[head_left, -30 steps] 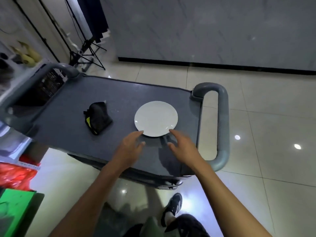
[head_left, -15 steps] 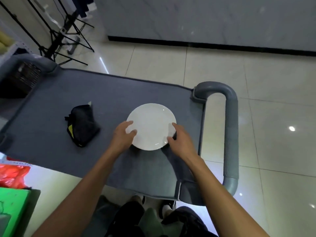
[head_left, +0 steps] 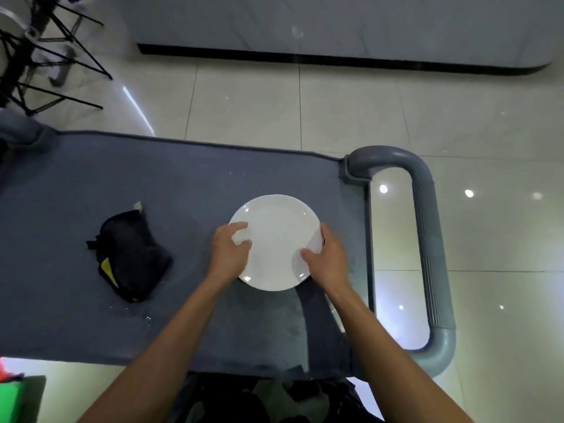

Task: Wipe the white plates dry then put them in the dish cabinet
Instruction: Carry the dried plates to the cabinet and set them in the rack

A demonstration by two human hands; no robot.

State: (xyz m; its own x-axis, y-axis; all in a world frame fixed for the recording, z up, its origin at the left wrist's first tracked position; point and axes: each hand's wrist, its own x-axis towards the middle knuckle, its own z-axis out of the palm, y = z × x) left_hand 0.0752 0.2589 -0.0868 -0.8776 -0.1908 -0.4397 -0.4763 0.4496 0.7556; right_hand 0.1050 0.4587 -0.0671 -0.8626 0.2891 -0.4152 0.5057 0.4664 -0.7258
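Our grip is on the round white ceramic plate (head_left: 276,239) from both sides: the left hand (head_left: 229,251) curls over its left rim with thumb and fingertips on the upper face, and the right hand (head_left: 328,258) clamps the right rim, thumb on top and the fingers hidden beneath. Whether the plate is lifted clear or resting we cannot tell; a dark shadow shows under its near edge.

Working down from the largest thing we see, the glossy cream tiled floor (head_left: 335,111) spreads all around, with a pale marble-look wall (head_left: 305,19) and its black skirting at the far side. On the floor stands the grey cart, whose flat dark-grey top is the surface (head_left: 91,325) that carries everything; the plate sits toward its right end, near the looped grey plastic handle (head_left: 427,239). At far left we see black tripod legs (head_left: 61,56) on the tiles. Left of the plate, well apart from it, lies a crumpled black cloth with a yellow patch (head_left: 131,254). A few small pale specks dot the surface near the cloth.
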